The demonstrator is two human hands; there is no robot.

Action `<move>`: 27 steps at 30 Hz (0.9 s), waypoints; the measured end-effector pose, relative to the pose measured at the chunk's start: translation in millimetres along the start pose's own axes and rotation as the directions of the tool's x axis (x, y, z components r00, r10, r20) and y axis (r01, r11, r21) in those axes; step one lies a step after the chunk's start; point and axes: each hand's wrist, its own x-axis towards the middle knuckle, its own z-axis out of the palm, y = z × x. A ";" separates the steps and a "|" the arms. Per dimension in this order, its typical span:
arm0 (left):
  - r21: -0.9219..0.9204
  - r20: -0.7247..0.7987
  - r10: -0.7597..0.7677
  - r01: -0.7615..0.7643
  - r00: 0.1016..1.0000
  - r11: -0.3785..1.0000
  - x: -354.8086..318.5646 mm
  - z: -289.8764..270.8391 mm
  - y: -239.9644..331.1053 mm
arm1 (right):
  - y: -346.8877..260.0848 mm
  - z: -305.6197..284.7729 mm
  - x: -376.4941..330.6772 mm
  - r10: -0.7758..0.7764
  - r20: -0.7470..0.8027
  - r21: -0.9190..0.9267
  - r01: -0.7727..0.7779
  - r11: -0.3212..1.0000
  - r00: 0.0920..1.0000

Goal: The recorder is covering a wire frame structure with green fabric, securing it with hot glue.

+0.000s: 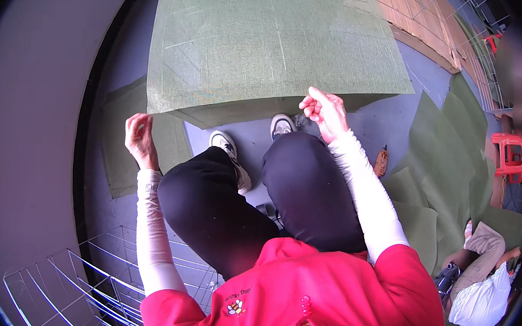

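A large green mesh sheet (pixel 273 38) lies over a low stack in front of me, its near edge overhanging the stack's darker green side (pixel 234 111). My left hand (pixel 142 141) is closed in a pinch at the sheet's near left corner. Further right along the same edge, my right hand (pixel 328 114) has its fingers curled, thumb and forefinger together at the rim. The exact grip of its fingertips is partly hidden. Both forearms wear white sleeves, and my shoes (pixel 228 144) are on the floor just short of the stack.
Flat green mesh (pixel 118 149) lies at left by the wall (pixel 35 97). A wire cage (pixel 87 272) stands lower left. Right are crumpled green sheets (pixel 449 137), an orange-brown tool (pixel 381 161), cardboard (pixel 419 21), a red plastic stool (pixel 510 157) and another seated person (pixel 481 291).
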 end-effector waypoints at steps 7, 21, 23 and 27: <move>-0.258 0.504 -0.755 0.907 0.420 0.333 8.8 17.2 35.7 | -4.6 -3.0 -4.8 -0.014 -0.007 0.007 0.014 1.000 1.000; -0.304 0.495 -0.696 0.854 0.520 0.421 8.3 38.1 55.1 | -3.0 24.4 9.3 0.178 -0.003 -0.035 -0.178 0.983 0.984; -0.312 0.496 -0.689 0.849 0.529 0.426 9.2 35.2 55.1 | -3.7 28.7 10.8 0.177 -0.048 0.018 -0.177 0.984 0.983; -0.330 0.488 -0.683 0.839 0.544 0.432 10.4 30.2 53.1 | 1.0 30.8 11.0 0.082 -0.036 0.007 -0.082 0.997 0.996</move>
